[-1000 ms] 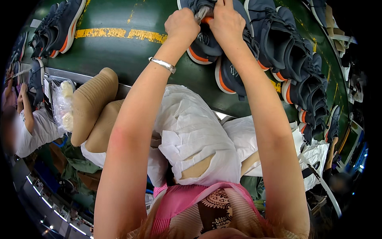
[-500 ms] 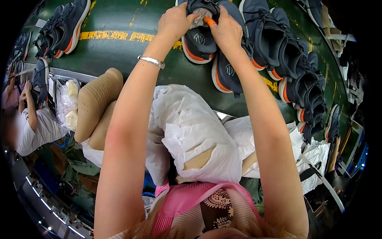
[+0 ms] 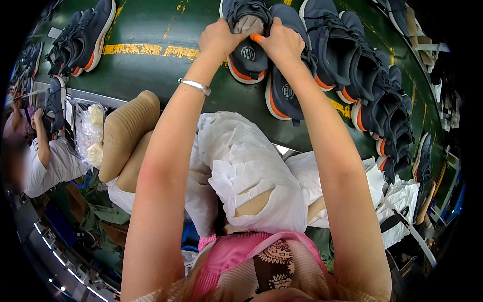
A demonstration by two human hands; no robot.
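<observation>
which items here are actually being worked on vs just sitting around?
In hand:
- left hand and right hand, both gripping the dark grey shoe with the orange sole edge, on the green belt

Lying about:
- row of matching shoes
- shoes at far left
- white paper-wrapped bundle
- tan shoe forms

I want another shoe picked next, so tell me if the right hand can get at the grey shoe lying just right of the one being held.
Probably yes. The right hand grips the held shoe together with the left hand, and the neighbouring grey shoe lies right beneath it on the green belt, uncovered. It must let go first.
</observation>
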